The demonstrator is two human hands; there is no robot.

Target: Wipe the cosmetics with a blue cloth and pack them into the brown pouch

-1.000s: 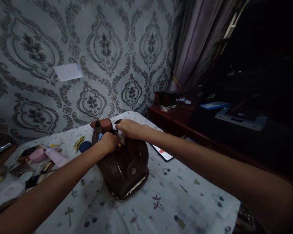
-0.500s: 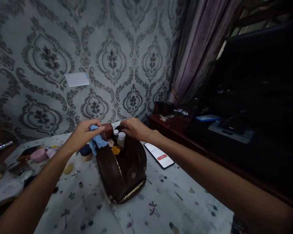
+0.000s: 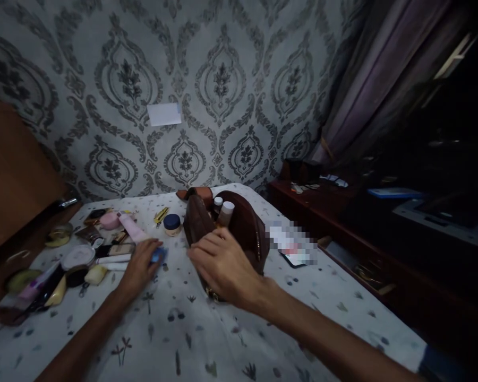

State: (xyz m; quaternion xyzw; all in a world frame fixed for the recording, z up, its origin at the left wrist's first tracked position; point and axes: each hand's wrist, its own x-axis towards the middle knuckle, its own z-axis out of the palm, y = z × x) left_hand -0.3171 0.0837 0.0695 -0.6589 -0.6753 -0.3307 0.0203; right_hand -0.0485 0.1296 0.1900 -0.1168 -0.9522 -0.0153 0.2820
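Observation:
A brown leather pouch (image 3: pixel 245 228) stands open on the patterned white tablecloth (image 3: pixel 207 339), with two white-capped bottles (image 3: pixel 224 210) sticking out of its top. My right hand (image 3: pixel 219 262) hovers just in front of the pouch, fingers loosely spread, holding nothing. My left hand (image 3: pixel 140 267) rests low on the cloth to the left, fingers closed over a small blue cloth (image 3: pixel 158 256). Both forearms reach in from the bottom edge.
Cosmetics lie scattered at the left: a pink tube (image 3: pixel 132 229), a blue-lidded jar (image 3: pixel 172 223), a round compact (image 3: pixel 77 257), sponges (image 3: pixel 95 274). A phone (image 3: pixel 292 249) lies right of the pouch. A dark wooden cabinet (image 3: pixel 342 212) stands beyond the table's right edge.
My left hand carried the blue cloth from the pouch's top down to the tablecloth at the left. My right hand let go of the pouch's rim and drew back in front of it.

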